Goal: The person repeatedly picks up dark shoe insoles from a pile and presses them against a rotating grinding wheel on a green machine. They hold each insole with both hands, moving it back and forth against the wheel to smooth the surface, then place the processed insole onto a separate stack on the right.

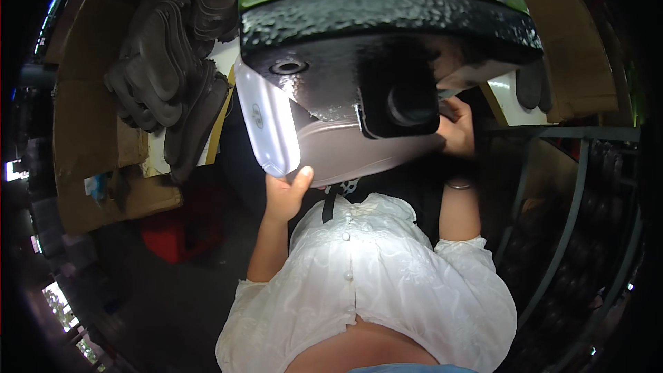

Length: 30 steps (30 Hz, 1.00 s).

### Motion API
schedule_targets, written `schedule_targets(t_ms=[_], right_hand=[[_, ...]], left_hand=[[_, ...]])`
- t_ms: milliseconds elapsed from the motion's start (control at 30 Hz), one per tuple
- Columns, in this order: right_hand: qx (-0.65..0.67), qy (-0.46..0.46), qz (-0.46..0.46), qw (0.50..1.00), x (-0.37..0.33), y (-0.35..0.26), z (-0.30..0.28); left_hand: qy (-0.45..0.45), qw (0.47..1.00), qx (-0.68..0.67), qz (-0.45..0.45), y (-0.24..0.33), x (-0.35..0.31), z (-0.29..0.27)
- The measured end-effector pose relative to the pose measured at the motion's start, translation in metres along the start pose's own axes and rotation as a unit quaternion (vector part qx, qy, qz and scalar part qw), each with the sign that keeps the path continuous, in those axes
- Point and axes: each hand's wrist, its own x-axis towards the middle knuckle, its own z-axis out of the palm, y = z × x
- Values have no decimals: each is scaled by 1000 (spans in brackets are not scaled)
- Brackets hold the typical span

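A grey-brown shoe sole (345, 155) lies sideways beneath the dark head of a green and black machine (387, 24). At its left end my left hand (284, 197) grips it, thumb along the edge and fingers mostly underneath. My right hand (457, 130) is closed at the right end, fingers bent and partly in shadow. A round black fitting (409, 105) on the machine's underside hangs in front of the sole's far edge and hides part of it. Just above my left hand stands a pale, glossy rounded panel (266, 121).
Several similar soles (155, 62) are piled in an open cardboard box (83, 145) at the left. More soles (530, 86) lie by a second cardboard box (573, 41) at the right. Low on the left is a red stool-like object (181, 235). A metal rack (580, 173) stands at the right.
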Motion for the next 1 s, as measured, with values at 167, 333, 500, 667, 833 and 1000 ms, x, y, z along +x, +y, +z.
schedule_targets(t_ms=[167, 333, 500, 667, 833, 1000], right_hand=[[-199, -59, -147, 967, -3, 1, 57], [-222, -99, -169, 955, -1, 6, 80], [-226, -126, -188, 947, 3, 17, 83], [-163, -117, -89, 976, 8, 23, 77], [-317, -6, -154, 936, 6, -19, 14], [-32, 371, -348, 860, -4, -74, -96]], left_hand=[[22, 999, -7, -29, 2, -8, -45], [-58, 983, 125, -120, -23, -12, -71], [-257, 925, 204, -195, -41, 8, -22], [-328, 923, 174, -100, -30, -1, 53], [-285, 900, 299, -140, -28, 12, 55], [-157, 953, 221, -132, -61, 15, 4]])
